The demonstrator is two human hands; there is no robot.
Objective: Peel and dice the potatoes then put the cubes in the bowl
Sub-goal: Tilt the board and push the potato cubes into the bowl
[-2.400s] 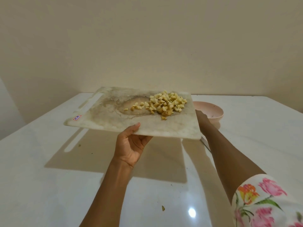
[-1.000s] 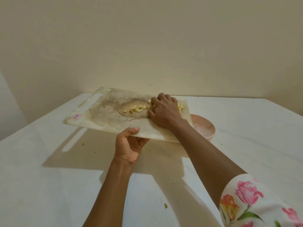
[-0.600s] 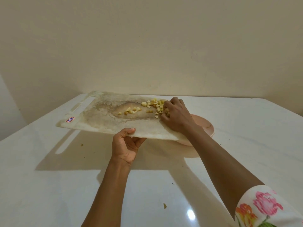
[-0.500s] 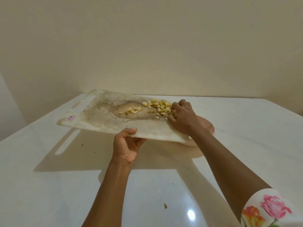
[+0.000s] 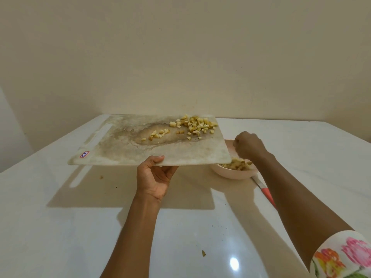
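Left hand (image 5: 155,177) grips near edge of one stained marbled cutting board (image 5: 124,149); some forty yellow potato cubes (image 5: 195,125) at its far-right corner. Right hand (image 5: 248,146) curled over one pink bowl (image 5: 234,174) holding more, grip unclear.

Plain beige room with a glossy white table.
A bare beige wall (image 5: 180,57) fills the view from 10 through 12 to 2 o'clock and meets a paler side wall (image 5: 10,127) in a corner at 9 o'clock. A broad white table (image 5: 60,227) spreads from the centre down to 6 o'clock, its far edge meeting the wall. A small round glare (image 5: 234,263) of light shines on its top at 5 o'clock.
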